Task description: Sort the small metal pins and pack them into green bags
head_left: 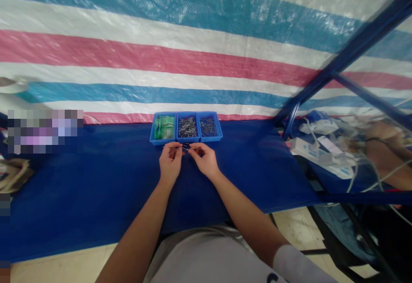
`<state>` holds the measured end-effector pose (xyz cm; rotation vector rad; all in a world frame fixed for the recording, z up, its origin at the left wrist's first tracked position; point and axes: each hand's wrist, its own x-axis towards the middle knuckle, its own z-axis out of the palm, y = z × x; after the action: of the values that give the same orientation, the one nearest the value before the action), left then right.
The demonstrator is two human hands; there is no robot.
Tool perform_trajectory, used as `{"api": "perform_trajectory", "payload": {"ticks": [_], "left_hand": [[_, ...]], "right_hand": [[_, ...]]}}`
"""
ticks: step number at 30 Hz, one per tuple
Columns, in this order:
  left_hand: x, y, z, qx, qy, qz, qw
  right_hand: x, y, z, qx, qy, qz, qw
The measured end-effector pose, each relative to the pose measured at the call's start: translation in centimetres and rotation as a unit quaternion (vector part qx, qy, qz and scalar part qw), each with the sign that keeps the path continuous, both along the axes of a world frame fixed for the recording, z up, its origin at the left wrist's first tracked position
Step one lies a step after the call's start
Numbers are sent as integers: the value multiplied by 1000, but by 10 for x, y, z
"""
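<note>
My left hand and my right hand meet just in front of a row of blue bins, fingertips pinched close together. Between them shows a thin, dark metal piece, too small to name exactly; both hands are closed on it. The left bin holds green and clear plastic packets. In the middle bin lies a pile of short metal pieces like screws. Thinner, nail-like metal pieces lie in the right bin.
A blue cloth covers the table. Behind it hangs a striped plastic sheet. Blue metal bars slant across the right. Beyond them are a white box, cables and another person's arm. A brown bag sits at the left.
</note>
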<state>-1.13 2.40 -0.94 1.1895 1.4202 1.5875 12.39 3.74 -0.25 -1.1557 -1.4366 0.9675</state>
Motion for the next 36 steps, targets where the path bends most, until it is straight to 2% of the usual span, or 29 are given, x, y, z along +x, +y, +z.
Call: {"api": "perform_trajectory", "payload": {"ticks": [8,16,22,30,36], "left_hand": [[0,-1,4,16,6,-5,1000],[1,-2,2,25,16,-51,998],[2,-2,4,38,20,-35,998],[1,-3,8,48,-11,-69,996],[1,-4,5,21,-10,-80,997]], "right_hand": [[0,-1,2,1,-3,1,1000],[0,4,0,-38,94,-14,995],[-2,4,0,-63,128,-9,990],[-1,2,-2,-52,76,28,995],[-3,-1,-3,-51,82,50,994]]}}
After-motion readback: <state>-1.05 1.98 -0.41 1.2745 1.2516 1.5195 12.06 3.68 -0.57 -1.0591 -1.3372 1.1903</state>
